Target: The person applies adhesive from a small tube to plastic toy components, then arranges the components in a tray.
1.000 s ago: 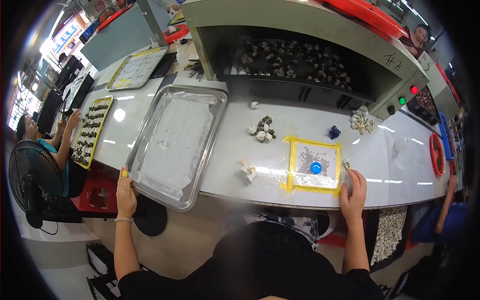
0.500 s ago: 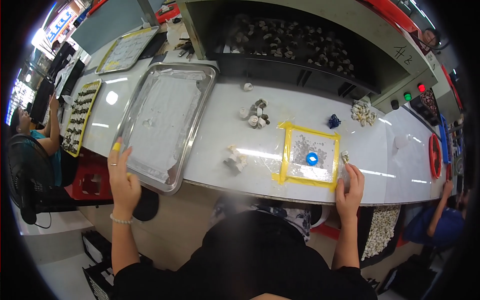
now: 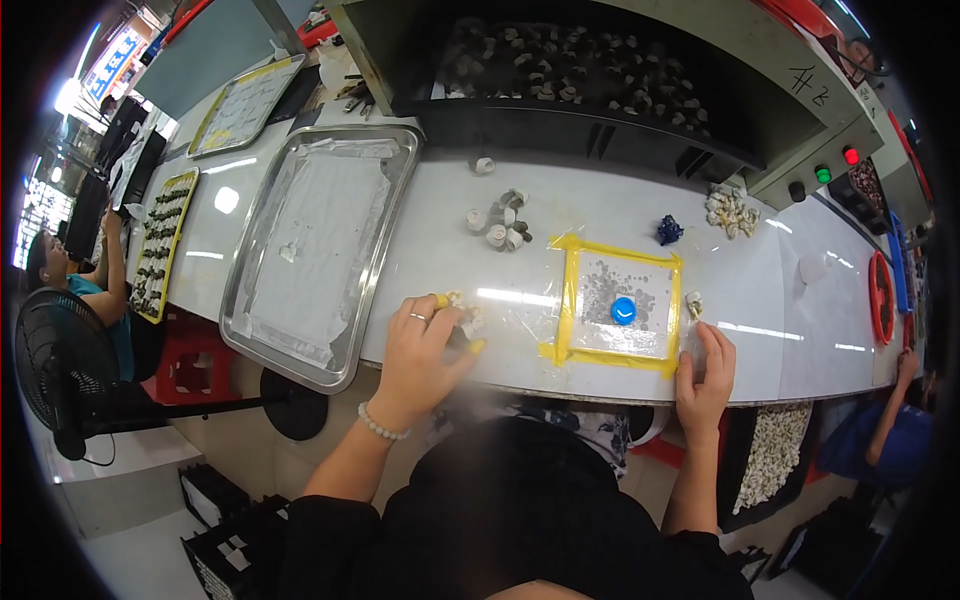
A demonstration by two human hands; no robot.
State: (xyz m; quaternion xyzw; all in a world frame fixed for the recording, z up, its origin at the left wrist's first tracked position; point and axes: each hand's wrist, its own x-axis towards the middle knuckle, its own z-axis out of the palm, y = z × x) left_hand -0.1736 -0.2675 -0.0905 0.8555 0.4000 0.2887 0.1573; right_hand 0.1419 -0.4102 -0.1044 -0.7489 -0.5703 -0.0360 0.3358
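Note:
My left hand (image 3: 422, 345) is over the worktable (image 3: 420, 260), fingers apart around a small cluster of whitish pieces (image 3: 472, 318); whether it grips any is hidden. My right hand (image 3: 706, 375) rests by the right edge of a yellow-taped square (image 3: 571, 310). Its fingers are bent and apart, the fingertips close to a small white-and-brownish piece (image 3: 694, 303) on the table. A round blue cap-like thing (image 3: 624, 311) sits inside the square, among grey spots. Several white, cup-shaped pieces with dark parts (image 3: 496, 235) lie farther back.
A metal tray lined with white sheet (image 3: 325, 250) lies to the left. Behind the table stands a machine (image 3: 600, 150) with many pieces inside. A dark blue lump (image 3: 669, 230) and a pale pile (image 3: 732, 213) lie at right. A fan (image 3: 65, 350) and another person (image 3: 110, 290) are at far left.
My left hand has moved right, from the tray's left edge to the whitish cluster. My right hand has barely moved; the small piece sits slightly farther from its fingertips.

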